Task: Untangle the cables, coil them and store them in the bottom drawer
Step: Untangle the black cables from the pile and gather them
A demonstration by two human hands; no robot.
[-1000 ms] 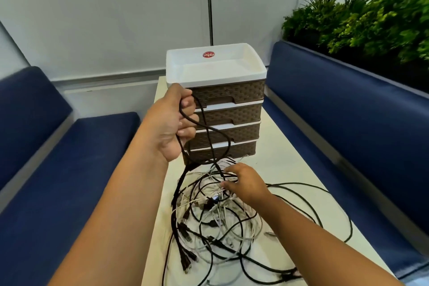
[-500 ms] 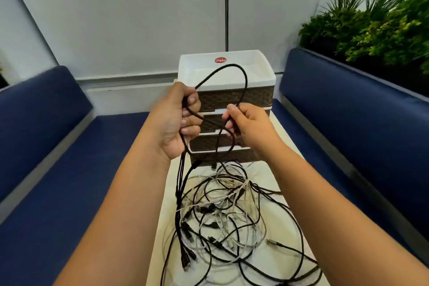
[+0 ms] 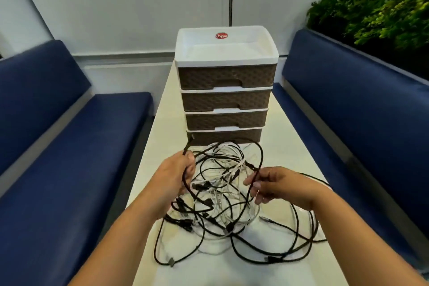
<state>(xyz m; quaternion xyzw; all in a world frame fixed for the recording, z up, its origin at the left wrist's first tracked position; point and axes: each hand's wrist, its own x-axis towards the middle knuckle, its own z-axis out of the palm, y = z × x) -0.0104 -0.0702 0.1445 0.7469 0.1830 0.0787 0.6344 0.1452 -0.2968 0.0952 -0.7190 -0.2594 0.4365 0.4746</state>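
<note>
Both hands have dropped from in front of the drawers [image 3: 226,90] to just over the cables [image 3: 222,195], and the tall black loop they held up half a second ago is now lower and wider. The left hand [image 3: 173,177] grips one end of the black cable [image 3: 261,158], fingers curled round it, its plug poking out at 12 o'clock toward the bottom drawer [image 3: 225,138]. The right hand [image 3: 275,184] pinches the same loop between thumb and forefinger; the other fingers hang loosely spread. I judge that one cable is being drawn free, so untangling is barely begun and no coil exists.

The heap lies on the table [image 3: 290,153] at 6 o'clock of the drawers, which are all closed. Where each black strand runs inside the tangle is hard to make out, white cables are buried beneath, and the left fingertips are hidden behind the hand.
</note>
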